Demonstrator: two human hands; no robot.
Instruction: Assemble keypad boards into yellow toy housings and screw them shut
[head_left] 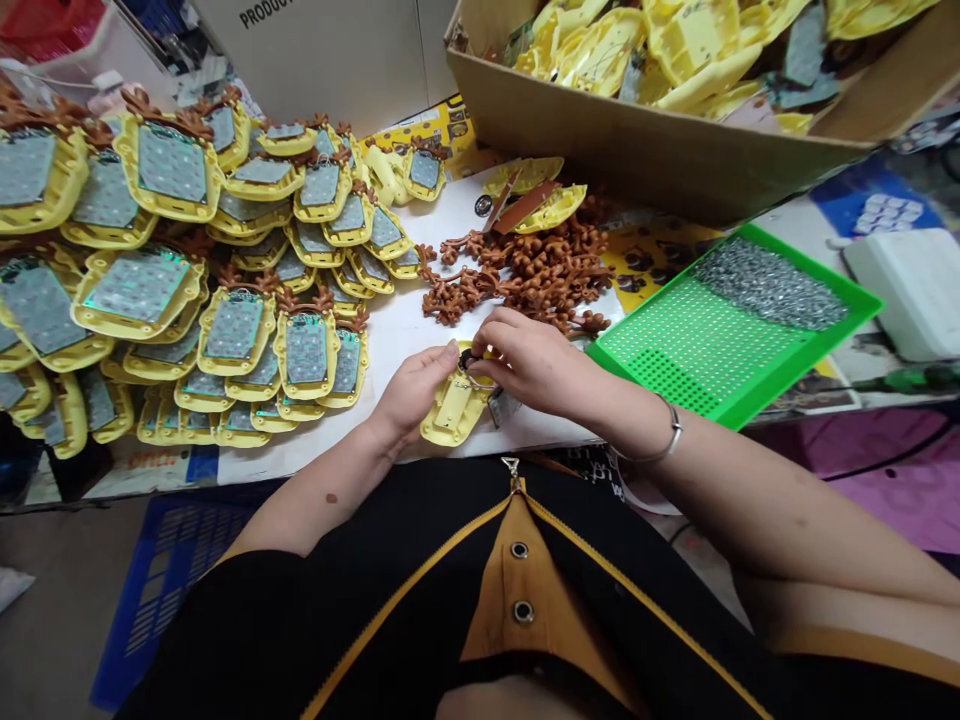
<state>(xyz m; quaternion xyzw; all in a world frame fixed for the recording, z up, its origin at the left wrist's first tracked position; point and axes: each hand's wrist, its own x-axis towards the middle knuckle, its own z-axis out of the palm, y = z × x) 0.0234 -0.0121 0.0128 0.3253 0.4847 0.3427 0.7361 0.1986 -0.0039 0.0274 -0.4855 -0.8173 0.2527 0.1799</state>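
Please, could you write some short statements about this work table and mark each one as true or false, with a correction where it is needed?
1. The left hand holds a yellow shell. True.
2. The green tray contains small metal pieces. True.
3. The right hand reaches into the green tray. False: its fingers are at the yellow shell.
4. Brown antler-shaped pieces lie in a pile beyond the hands. True.
5. The cardboard box is closed. False: it is open, and yellow parts show inside.

soft, diffuse light; slightly blurry edges
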